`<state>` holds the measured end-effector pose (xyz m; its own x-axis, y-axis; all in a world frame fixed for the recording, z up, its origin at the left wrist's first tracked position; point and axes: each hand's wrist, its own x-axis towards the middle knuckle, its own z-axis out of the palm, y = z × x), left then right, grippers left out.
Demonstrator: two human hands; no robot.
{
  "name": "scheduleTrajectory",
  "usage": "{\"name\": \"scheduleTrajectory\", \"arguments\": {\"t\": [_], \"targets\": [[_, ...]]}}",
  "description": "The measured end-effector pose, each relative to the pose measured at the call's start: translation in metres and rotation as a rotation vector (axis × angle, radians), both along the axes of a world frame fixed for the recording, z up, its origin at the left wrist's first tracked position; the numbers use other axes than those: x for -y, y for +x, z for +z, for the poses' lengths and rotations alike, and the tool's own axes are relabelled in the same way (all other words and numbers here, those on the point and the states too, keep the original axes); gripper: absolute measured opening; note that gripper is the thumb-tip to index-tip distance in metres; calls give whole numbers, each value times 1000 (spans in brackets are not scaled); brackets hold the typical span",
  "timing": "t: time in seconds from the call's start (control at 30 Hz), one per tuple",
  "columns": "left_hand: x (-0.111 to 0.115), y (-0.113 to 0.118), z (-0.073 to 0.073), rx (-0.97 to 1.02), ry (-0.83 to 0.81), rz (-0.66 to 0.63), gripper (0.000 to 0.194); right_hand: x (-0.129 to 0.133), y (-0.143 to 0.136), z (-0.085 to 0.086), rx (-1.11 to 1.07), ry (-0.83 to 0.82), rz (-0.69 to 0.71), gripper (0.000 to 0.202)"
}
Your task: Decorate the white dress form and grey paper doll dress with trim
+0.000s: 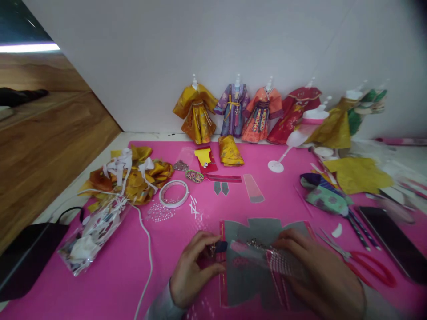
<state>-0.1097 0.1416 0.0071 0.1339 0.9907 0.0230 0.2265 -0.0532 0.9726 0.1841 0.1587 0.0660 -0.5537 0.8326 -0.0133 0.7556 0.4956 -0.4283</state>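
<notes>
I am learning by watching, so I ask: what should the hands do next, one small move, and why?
Probably the right hand should move the clear bag aside, off the grey flat piece. The bag covers part of it, while the left hand holds a small dark thing near its left edge.

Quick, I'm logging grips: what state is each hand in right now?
Left hand: curled, apparently holding a small dark blue piece; exact grip unclear.
Right hand: closed, holding a clear plastic packet.
</notes>
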Motion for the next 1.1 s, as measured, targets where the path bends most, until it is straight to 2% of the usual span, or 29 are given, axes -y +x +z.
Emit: {"name": "scheduleTrajectory", "arguments": {"t": [0.07, 0.23, 0.4, 0.57, 0.87, 1.1], "targets": [[0, 1, 2, -12, 0, -11, 43, 3, -1, 5, 4, 12, 3, 47], [-2, 2, 6, -50, 7, -22, 48, 10, -2, 9, -14, 167, -38, 55], [-3, 5, 6, -56, 15, -46, 53, 12, 1, 11, 23, 200, -43, 64], [-3, 5, 8, -72, 12, -54, 56, 10, 3, 21, 51, 280, -44, 57], [-2, 4, 15, -71, 23, -65, 57, 5, 4, 31, 75, 266, -26, 55], [-4, 6, 17, -25, 5, -91, 45, -2, -1, 36, 51, 253, 40, 53]]}}
